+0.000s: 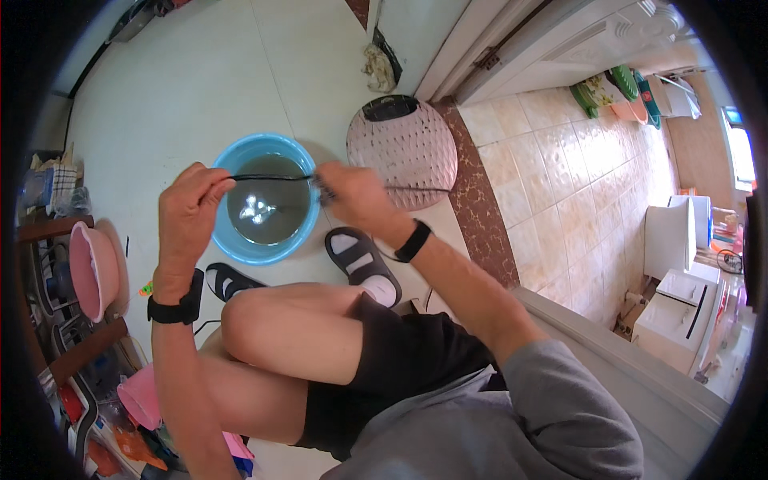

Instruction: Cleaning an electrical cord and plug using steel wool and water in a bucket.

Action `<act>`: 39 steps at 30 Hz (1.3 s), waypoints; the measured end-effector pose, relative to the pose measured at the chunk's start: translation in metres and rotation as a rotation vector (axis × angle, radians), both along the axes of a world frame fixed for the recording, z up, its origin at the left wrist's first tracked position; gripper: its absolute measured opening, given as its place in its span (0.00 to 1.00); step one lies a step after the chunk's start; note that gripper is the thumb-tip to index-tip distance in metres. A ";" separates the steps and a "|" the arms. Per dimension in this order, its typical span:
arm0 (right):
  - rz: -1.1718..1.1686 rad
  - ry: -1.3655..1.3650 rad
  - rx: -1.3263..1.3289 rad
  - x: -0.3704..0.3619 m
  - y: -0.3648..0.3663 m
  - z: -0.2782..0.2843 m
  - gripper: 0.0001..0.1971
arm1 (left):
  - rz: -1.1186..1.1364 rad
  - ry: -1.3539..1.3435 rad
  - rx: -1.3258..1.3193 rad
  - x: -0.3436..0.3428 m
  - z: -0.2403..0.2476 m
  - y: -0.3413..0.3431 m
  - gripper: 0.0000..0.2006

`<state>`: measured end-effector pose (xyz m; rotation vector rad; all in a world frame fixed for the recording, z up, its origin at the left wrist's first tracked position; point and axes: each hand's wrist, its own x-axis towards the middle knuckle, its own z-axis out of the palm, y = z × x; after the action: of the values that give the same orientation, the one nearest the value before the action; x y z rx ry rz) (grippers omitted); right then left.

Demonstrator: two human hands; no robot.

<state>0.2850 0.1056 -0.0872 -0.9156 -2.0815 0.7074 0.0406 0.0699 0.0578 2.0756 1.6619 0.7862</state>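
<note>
A thin black cord is stretched sideways above a light blue basin of cloudy grey water. On the basin's left side my left hand pinches the cord between thumb and fingers. My right hand, smeared by motion, is closed around the cord over the basin's right rim. A dark, striped piece shows under its fingers; its kind is unclear. More of the cord runs out to the right past that hand. Both my wrists wear black bands.
Right of the basin lies a round, pink, dimpled thing with a black patch. My sandalled feet stand close to the basin. At left is a rack with a pink basin. A doorway on the right opens onto a tiled room.
</note>
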 end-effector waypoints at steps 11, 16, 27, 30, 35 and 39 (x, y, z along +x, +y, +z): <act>-0.488 -0.476 -0.103 0.240 -0.008 -0.162 0.23 | 0.033 -0.024 -0.049 0.001 -0.018 0.003 0.04; -0.530 -0.565 -0.412 0.232 -0.017 -0.143 0.22 | 0.015 -0.143 -0.098 0.013 -0.027 0.007 0.05; -0.263 -0.054 -0.057 0.091 0.001 -0.030 0.31 | -0.061 -0.121 -0.061 0.048 -0.006 0.016 0.04; -0.107 0.097 -0.051 0.017 0.007 0.033 0.32 | -0.064 -0.130 -0.036 0.043 -0.013 0.014 0.04; 0.110 0.064 0.077 -0.037 0.023 0.074 0.32 | -0.098 -0.181 0.179 0.030 -0.035 0.024 0.04; 0.097 -0.133 0.016 -0.010 0.038 0.048 0.23 | -0.075 -0.088 0.256 0.030 -0.019 0.021 0.05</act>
<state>0.2755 0.1432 -0.0389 -0.8784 -2.2587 0.6952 0.0710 0.0913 0.0392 2.2208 1.4939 1.0982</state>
